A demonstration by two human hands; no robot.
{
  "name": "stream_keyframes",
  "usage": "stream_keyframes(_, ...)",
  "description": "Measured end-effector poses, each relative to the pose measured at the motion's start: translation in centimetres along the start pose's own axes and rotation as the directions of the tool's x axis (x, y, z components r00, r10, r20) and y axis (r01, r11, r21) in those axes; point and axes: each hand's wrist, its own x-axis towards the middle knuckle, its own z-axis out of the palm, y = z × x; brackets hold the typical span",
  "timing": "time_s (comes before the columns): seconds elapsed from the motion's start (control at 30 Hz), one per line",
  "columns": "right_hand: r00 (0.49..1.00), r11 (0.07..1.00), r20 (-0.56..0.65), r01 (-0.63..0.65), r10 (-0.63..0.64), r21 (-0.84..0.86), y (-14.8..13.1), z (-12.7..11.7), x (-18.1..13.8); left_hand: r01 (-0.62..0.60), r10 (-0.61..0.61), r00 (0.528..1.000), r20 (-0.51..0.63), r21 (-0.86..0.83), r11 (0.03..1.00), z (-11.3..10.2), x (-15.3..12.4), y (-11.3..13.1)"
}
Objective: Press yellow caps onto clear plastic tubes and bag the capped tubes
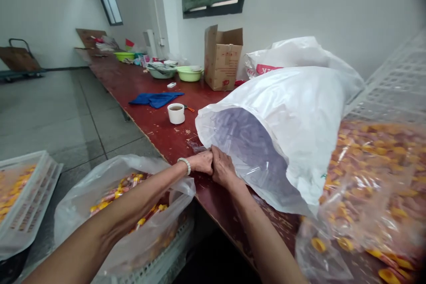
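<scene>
A big white sack (293, 115) lies on its side on the long red table (140, 84), its mouth open toward me with a clear plastic liner (253, 159) inside. My left hand (201, 162) and my right hand (223, 169) are pressed together at the lower lip of the sack's mouth. Both are closed, pinching the clear liner's edge against the table. A pale bead bracelet sits on my left wrist.
A clear bag of orange and yellow packets (372, 186) lies at right, another bag of packets (129, 204) in a crate below left. A white crate (23, 199) stands far left. A white cup (176, 113), blue cloth (155, 99), cardboard box (222, 57) and bowls sit farther along the table.
</scene>
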Motion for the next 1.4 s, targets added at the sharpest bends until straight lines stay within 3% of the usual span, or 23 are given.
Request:
stream_keyframes(0.07, 0.999, 0.999, 0.029, -0.03, 0.031, -0.027, -0.2, 0.2, 0.2, 0.02, -0.021, 1.0, -0.013, -0.06, 0.998, -1.1, -1.1, -1.2)
stream_keyframes(0.13, 0.997, 0.997, 0.054, -0.052, 0.055, -0.059, -0.5, 0.1, 0.4, 0.11, -0.119, 0.988, -0.099, -0.099, 0.989, -2.6, -2.3, -3.0)
stream_keyframes(0.23, 0.993, 0.992, 0.086, -0.067, 0.077, -0.106, -1.1, -0.2, 0.6, 0.313, -0.332, 0.9, -0.282, -0.112, 0.943, -4.2, -3.7, -6.0)
stream_keyframes(0.33, 0.987, 0.986, 0.127, -0.079, 0.098, -0.146, -1.7, -0.8, 0.8, 0.445, -0.451, 0.823, -0.347, -0.101, 0.89, -3.9, -4.2, -8.0)
stream_keyframes(0.4, 0.983, 0.983, 0.151, -0.082, 0.108, -0.167, -2.0, -1.2, 0.7, 0.461, -0.462, 0.822, -0.332, -0.088, 0.883, -2.9, -4.2, -8.3)
stream_keyframes(0.53, 0.976, 0.971, 0.159, -0.114, 0.149, -0.21, -2.4, -1.8, -0.1, 0.425, -0.42, 0.855, -0.304, -0.053, 0.904, -1.5, -4.1, -7.7)
stream_keyframes(0.67, 0.968, 0.953, 0.118, -0.19, 0.222, -0.236, -2.1, -1.5, -1.6, 0.35, -0.339, 0.891, -0.301, -0.017, 0.937, -2.0, -5.3, -7.0)
stream_keyframes(0.77, 0.96, 0.94, 0.042, -0.26, 0.276, -0.219, -1.6, -0.9, -3.2, 0.157, -0.15, 0.976, -0.156, 0.038, 0.987, -2.9, -7.0, -7.1)
stream_keyframes(0.83, 0.949, 0.93, -0.02, -0.313, 0.315, -0.194, -1.2, -0.7, -4.2, 0.013, -0.012, 1.0, -0.028, 0.06, 0.998, -3.2, -7.8, -7.5)
stream_keyframes(0.93, 0.929, 0.916, -0.077, -0.369, 0.361, -0.161, -0.8, -0.6, -5.6, -0.087, 0.087, 0.996, 0.002, 0.087, 0.992, -2.9, -8.2, -8.2)
stream_keyframes(1.1, 0.912, 0.904, -0.143, -0.403, 0.385, -0.141, -0.7, -0.5, -7.5, -0.06, 0.083, 0.977, -0.197, 0.124, 0.991, -1.4, -8.1, -8.5)
stream_keyframes(1.2, 0.907, 0.904, -0.189, -0.404, 0.376, -0.137, -0.6, -0.3, -8.4, -0.048, 0.072, 0.969, -0.237, 0.107, 0.993, -1.7, -8.6, -8.3)
stream_keyframes(1.27, 0.905, 0.909, -0.211, -0.399, 0.37, -0.122, -0.6, -0.1, -8.9, -0.059, 0.079, 0.973, -0.218, 0.095, 0.994, -2.4, -9.1, -8.0)
stream_keyframes(1.4, 0.898, 0.915, -0.242, -0.397, 0.368, -0.079, -0.4, 0.2, -9.2, -0.106, 0.114, 0.991, -0.069, 0.101, 0.989, -3.7, -9.7, -7.3)
